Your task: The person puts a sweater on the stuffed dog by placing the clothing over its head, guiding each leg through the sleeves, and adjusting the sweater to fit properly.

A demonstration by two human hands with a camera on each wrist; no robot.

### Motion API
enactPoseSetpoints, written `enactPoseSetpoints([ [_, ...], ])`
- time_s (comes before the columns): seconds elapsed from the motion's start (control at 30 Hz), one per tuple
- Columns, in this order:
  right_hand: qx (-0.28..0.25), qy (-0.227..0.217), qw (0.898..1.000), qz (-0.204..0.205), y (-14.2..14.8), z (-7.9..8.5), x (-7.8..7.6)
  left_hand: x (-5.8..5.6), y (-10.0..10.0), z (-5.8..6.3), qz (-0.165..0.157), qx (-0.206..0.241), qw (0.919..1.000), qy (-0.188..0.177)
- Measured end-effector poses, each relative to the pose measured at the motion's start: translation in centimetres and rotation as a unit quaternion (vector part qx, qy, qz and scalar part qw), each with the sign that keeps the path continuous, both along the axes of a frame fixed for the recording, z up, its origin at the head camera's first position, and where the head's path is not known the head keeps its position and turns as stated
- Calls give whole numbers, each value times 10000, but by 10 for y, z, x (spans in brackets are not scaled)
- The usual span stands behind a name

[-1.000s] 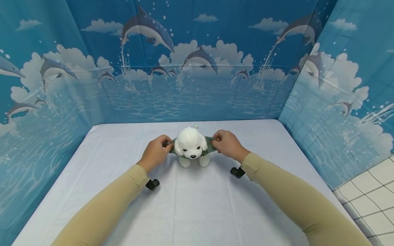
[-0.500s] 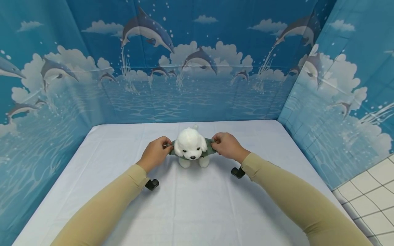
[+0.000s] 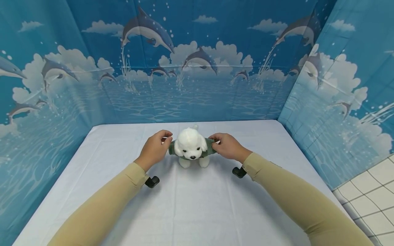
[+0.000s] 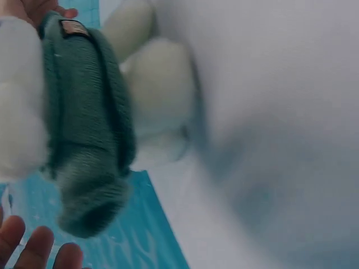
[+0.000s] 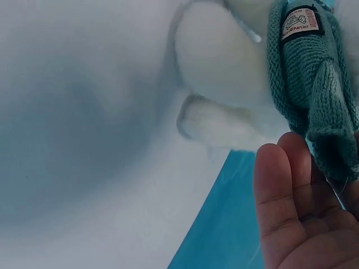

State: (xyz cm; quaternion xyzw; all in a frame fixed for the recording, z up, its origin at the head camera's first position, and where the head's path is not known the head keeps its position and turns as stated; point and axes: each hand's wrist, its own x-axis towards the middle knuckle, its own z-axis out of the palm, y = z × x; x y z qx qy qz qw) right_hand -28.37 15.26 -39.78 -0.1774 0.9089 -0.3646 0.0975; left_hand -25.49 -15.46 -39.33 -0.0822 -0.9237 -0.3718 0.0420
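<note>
White-clothed surface (image 3: pixel 203 205): room nearside, far edge (image 3: pixel 240 122) behind. White plush green-sweatered dog (image 3: pixel 189 140) between left hand (image 3: pixel 155 147) (loose), right hand (image 3: pixel 229 147) (hold unclear).

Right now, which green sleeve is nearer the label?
The sleeve at the right hand; the label lies farther from the other sleeve, by the left hand.

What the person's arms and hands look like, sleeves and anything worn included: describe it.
The left sleeve and right sleeve are long, plain and tan, ending in cuffs. A small black device juts out beside each cuff. The left hand and right hand are ungloved; no cables show.
</note>
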Motion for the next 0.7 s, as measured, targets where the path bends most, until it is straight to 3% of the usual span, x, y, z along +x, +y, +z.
enactPoseSetpoints([
  [0.13,22,-23,10000,-5,1,1,1,4,11,14,-332,75,9988,338],
  [0.27,-76,-92,9999,-85,2,1,1,10,26,27,-860,-441,9928,713],
  [0.37,-187,-125,9996,-147,4,0,1,13,40,32,-1172,-1093,9828,920],
  [0.47,-233,-148,9994,-188,5,-1,1,15,53,35,-1323,-1871,9679,1034],
  [0.6,-237,-213,9992,-239,5,0,3,18,65,34,-1319,-2649,9489,1099],
  [0.7,-245,-230,9991,-264,5,0,4,21,68,33,-1249,-2888,9424,1139],
])
